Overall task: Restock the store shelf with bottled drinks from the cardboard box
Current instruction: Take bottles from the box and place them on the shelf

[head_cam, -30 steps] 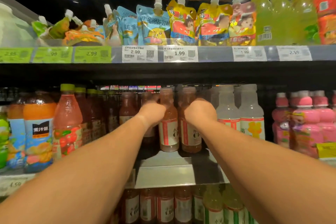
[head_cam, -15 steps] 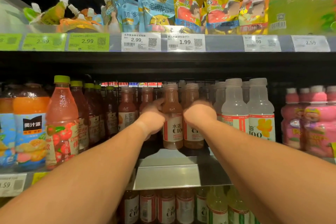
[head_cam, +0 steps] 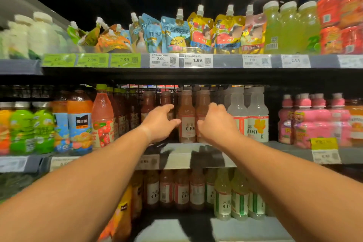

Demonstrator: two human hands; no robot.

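Left hand (head_cam: 160,122) open beside pink bottle (head_cam: 187,118) — right hand (head_cam: 217,122) loosely curled, empty.

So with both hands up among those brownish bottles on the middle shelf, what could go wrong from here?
Two things, probably. The left hand and right hand flank the front brown bottle, which stands near the shelf edge; a nudge could tip it forward. The right hand also sits close to the clear bottles, so a sideways move might knock them. The picture is blurred, so whether either hand has a grip is unclear.
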